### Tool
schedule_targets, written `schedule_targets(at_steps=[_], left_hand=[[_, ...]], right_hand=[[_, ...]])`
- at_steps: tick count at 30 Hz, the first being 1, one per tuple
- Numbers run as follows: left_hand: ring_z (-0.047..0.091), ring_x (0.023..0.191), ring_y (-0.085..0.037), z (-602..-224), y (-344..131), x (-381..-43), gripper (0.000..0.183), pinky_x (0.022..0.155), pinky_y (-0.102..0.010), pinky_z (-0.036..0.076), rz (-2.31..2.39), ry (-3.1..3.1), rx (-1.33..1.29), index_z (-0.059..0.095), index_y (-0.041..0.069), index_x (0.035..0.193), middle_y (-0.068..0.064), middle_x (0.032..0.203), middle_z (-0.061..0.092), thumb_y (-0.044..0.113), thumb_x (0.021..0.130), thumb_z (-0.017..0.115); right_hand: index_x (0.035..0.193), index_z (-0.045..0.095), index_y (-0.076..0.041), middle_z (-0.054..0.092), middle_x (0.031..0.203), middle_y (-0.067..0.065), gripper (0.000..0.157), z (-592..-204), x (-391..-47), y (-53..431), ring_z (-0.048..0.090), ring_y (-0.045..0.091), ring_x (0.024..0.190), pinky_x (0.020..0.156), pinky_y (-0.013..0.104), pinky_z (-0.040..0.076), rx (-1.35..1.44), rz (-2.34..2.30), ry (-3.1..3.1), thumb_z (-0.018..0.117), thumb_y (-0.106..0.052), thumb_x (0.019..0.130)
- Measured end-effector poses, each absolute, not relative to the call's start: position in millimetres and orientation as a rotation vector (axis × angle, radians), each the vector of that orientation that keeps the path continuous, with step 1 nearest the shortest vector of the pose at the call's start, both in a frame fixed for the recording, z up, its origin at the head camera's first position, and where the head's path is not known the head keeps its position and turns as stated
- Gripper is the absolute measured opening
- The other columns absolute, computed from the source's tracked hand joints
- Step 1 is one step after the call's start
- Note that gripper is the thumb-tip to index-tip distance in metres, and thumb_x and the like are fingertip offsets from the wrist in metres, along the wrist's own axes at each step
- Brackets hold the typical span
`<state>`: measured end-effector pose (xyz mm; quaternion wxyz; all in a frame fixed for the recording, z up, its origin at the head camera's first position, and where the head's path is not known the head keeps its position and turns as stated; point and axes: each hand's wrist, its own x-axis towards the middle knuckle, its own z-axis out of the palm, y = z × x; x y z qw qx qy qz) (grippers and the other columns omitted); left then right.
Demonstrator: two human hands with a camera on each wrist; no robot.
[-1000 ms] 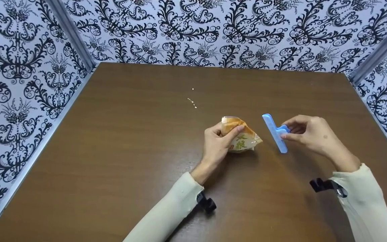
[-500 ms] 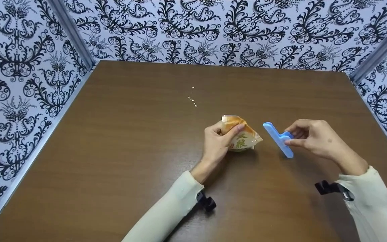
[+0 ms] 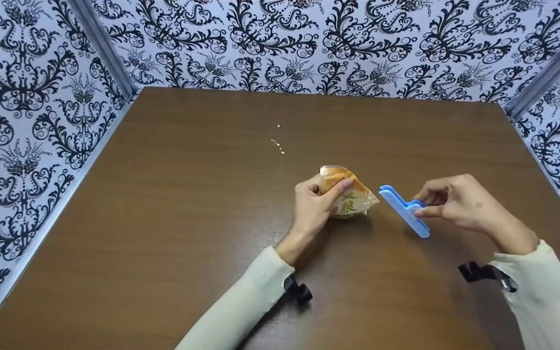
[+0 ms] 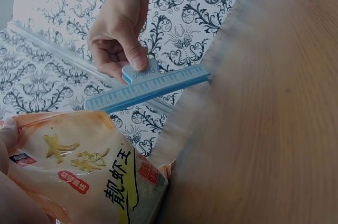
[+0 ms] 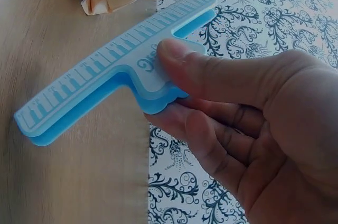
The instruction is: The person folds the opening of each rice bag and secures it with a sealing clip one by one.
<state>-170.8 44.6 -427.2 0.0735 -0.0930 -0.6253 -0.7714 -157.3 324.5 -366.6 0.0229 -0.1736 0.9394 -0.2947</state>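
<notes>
My left hand [image 3: 310, 203] grips a folded orange and cream food packet [image 3: 350, 200] printed with Chinese characters, thumb on top. In the left wrist view the packet [image 4: 90, 166] fills the lower left. To its right, my right hand [image 3: 460, 201] pinches the grip tabs of a long blue bag clip [image 3: 405, 212] between thumb and fingers. The clip's upper end points toward the packet, a small gap apart. Ruler-like marks run along the bar of the clip [image 5: 113, 57] in the right wrist view, and its two halves lie close together there.
Several small pale crumbs [image 3: 278, 147] lie on the brown wooden table [image 3: 187, 194] beyond the left hand. Patterned black and white walls [image 3: 280, 43] enclose the table at the back and sides. Black wrist mounts [image 3: 299, 293] hang from both sleeves.
My right hand has moved slightly right and toward me with the clip, which has turned to a flatter slant. My left hand and the packet stay nearly still.
</notes>
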Motion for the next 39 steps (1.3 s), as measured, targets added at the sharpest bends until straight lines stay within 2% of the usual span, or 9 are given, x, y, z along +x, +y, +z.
schedule_targets(at_steps=[9, 22, 31, 39], left_hand=[[0.072, 0.078, -0.006, -425.6, 43.1, -170.6, 0.015, 0.071, -0.025, 0.060, -2.303, -1.893, -0.267, 0.079, -0.002, 0.096, -0.014, 0.096, 0.080, 0.010, 0.089, 0.083], [0.072, 0.076, -0.006, -427.7, 44.1, -171.2, 0.016, 0.070, -0.025, 0.060, -2.294, -1.889, -0.234, 0.078, -0.004, 0.093, -0.014, 0.092, 0.080, 0.011, 0.088, 0.083], [0.071, 0.077, -0.006, -426.7, 45.4, -171.2, 0.017, 0.071, -0.025, 0.059, -2.309, -1.877, -0.224, 0.076, -0.006, 0.088, -0.014, 0.092, 0.080, 0.010, 0.088, 0.083], [0.071, 0.079, -0.005, -428.4, 46.3, -171.9, 0.016, 0.072, -0.024, 0.059, -2.333, -1.838, -0.224, 0.078, -0.007, 0.092, -0.014, 0.094, 0.080, 0.008, 0.089, 0.082]], right_hand=[[0.081, 0.081, -0.019, 0.075, 0.070, -0.006, 0.017, -363.3, -153.7, 326.5, 0.060, -0.002, 0.060, 0.053, 0.018, 0.050, -0.635, -0.848, 2.935, 0.094, -0.013, 0.073], [0.080, 0.081, -0.022, 0.072, 0.067, -0.008, 0.015, -360.4, -155.3, 319.3, 0.063, 0.003, 0.060, 0.055, 0.023, 0.053, -0.583, -0.798, 2.852, 0.092, -0.014, 0.076], [0.082, 0.081, -0.022, 0.074, 0.069, -0.006, 0.014, -360.1, -155.1, 319.1, 0.065, 0.005, 0.061, 0.056, 0.023, 0.055, -0.538, -0.813, 2.817, 0.093, -0.017, 0.076], [0.082, 0.081, -0.020, 0.075, 0.069, -0.005, 0.013, -361.2, -157.3, 317.7, 0.066, 0.005, 0.061, 0.056, 0.023, 0.055, -0.551, -0.860, 2.784, 0.092, -0.014, 0.077]])
